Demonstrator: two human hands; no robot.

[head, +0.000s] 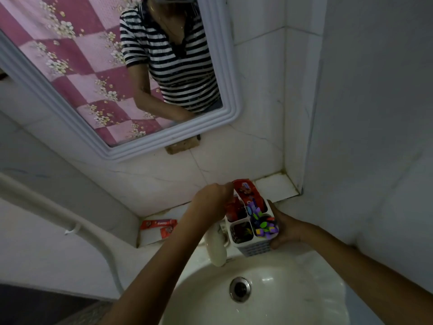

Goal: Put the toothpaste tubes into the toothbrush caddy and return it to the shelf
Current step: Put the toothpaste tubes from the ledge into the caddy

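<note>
A white toothbrush caddy (251,247) with several compartments hangs over the back rim of the sink, gripped at its right side by my right hand (284,227). My left hand (212,198) pinches the flat end of a red toothpaste tube (246,191), which stands upright with its lower end in a rear compartment. Another red tube (232,211) sits in the rear left compartment. Purple and green toothbrushes (263,225) fill the right-hand compartments. A red and white toothpaste tube or box (159,227) lies flat on the tiled shelf (274,187) to the left.
A white sink basin (281,289) with a metal drain (240,289) lies below. A white tap (216,249) stands left of the caddy. A framed mirror (220,90) hangs on the tiled wall above, and a white pipe (70,221) runs along the left.
</note>
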